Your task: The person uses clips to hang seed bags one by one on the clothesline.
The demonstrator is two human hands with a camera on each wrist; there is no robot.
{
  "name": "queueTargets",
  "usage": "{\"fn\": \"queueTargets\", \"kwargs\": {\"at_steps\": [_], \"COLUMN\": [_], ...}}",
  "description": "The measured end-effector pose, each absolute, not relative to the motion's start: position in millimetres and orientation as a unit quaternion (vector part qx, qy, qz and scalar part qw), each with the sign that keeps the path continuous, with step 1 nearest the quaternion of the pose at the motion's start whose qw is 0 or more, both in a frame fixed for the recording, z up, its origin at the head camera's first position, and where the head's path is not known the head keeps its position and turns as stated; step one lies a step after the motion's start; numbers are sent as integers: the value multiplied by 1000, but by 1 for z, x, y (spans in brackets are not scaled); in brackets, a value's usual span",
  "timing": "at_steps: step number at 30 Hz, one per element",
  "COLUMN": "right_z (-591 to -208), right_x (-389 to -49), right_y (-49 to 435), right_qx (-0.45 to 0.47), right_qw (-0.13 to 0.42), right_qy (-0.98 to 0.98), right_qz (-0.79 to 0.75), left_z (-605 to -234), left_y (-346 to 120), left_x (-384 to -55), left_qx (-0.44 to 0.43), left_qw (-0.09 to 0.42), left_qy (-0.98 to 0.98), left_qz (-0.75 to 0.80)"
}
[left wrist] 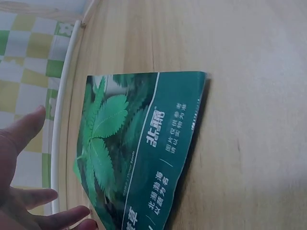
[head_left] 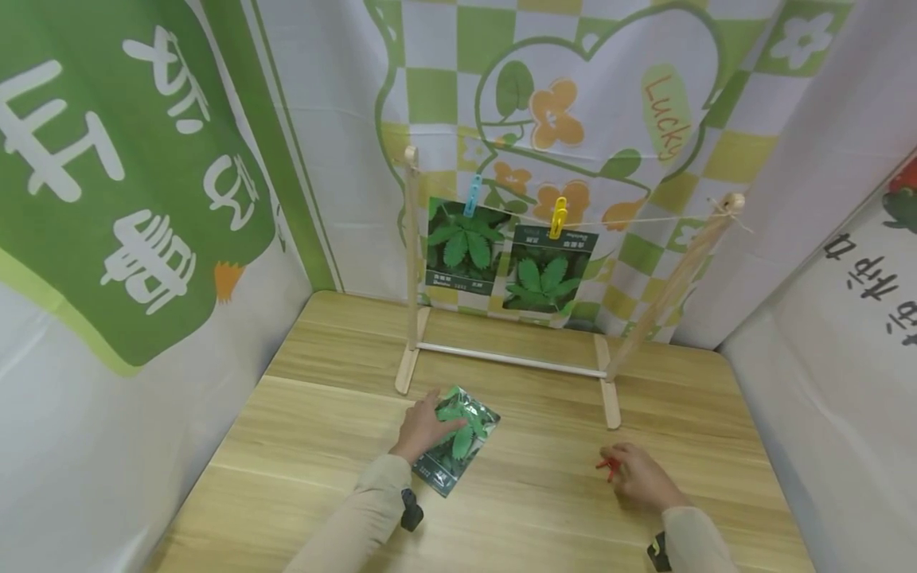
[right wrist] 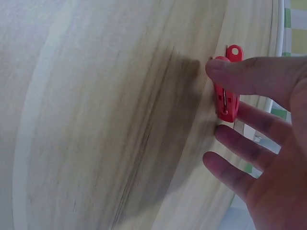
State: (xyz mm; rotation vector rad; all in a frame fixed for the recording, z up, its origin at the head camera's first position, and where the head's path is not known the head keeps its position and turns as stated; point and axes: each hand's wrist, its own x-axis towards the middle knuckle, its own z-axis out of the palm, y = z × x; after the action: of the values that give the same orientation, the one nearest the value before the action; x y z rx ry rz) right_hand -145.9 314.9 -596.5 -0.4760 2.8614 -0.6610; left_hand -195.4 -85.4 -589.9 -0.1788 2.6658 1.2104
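On the wooden table lies a green seed packet (head_left: 458,439) with a leaf picture and white print. My left hand (head_left: 424,428) is over its left side, thumb and fingers spread apart. In the left wrist view the fingers (left wrist: 62,218) reach the packet's lower left edge without curling round it. My right hand (head_left: 643,476) pinches a small red clothespin (right wrist: 227,103) between thumb and fingers, just above the table at the right. The other fingers of that hand are spread out, as the right wrist view shows.
Behind the hands stands a wooden rack (head_left: 411,247) with a string (head_left: 645,221) across its top. Two leaf-picture packets hang there, one by a blue clothespin (head_left: 473,196), the other by a yellow clothespin (head_left: 559,216). A white bar (head_left: 512,360) joins the rack's feet. Printed curtains surround the table.
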Motion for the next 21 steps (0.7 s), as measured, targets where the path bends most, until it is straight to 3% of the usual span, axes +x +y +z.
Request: {"fn": "queueTargets", "kwargs": {"at_steps": [10, 21], "right_z": [-602, -605], "right_x": [-148, -151], "right_y": [308, 295], "right_qx": [-158, -130], "right_qw": [36, 36], "right_qy": [968, 975], "right_qz": [-189, -174], "left_z": [-595, -602], "left_y": [-81, -65], "left_x": [-193, -183], "left_qx": [-58, -41], "left_qw": [115, 80], "left_qy": [932, 965], "left_qz": [337, 245]}}
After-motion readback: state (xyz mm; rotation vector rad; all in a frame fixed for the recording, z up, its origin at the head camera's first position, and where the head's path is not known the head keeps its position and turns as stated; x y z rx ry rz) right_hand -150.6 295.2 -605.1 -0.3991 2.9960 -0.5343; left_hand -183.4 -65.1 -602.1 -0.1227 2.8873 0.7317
